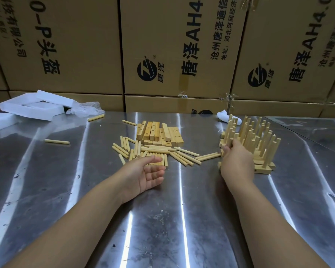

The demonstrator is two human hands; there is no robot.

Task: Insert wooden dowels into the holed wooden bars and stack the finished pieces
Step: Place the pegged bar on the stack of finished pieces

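Mostly smooth round dowels (153, 151), squared bars (159, 132)

Right hand (236, 163) fingers (225, 149) partly hidden behind stacked pieces (259, 144).

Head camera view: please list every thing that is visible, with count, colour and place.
Loose round wooden dowels: many, pale wood, table middle; three strays further left.
Holed square wooden bars: a pile, yellowish wood, behind the dowels.
Finished bars with upright dowels: a stack, pale wood, table right.
White foam pieces: several, far left.
Clear plastic wrap: one, beside the foam.
Brown cardboard boxes: several, black print, behind the table.
Shiny metal table: one, silver.
Left hand: open, palm up, by the dowels.
Right hand: at the finished stack, gripping one dowel.
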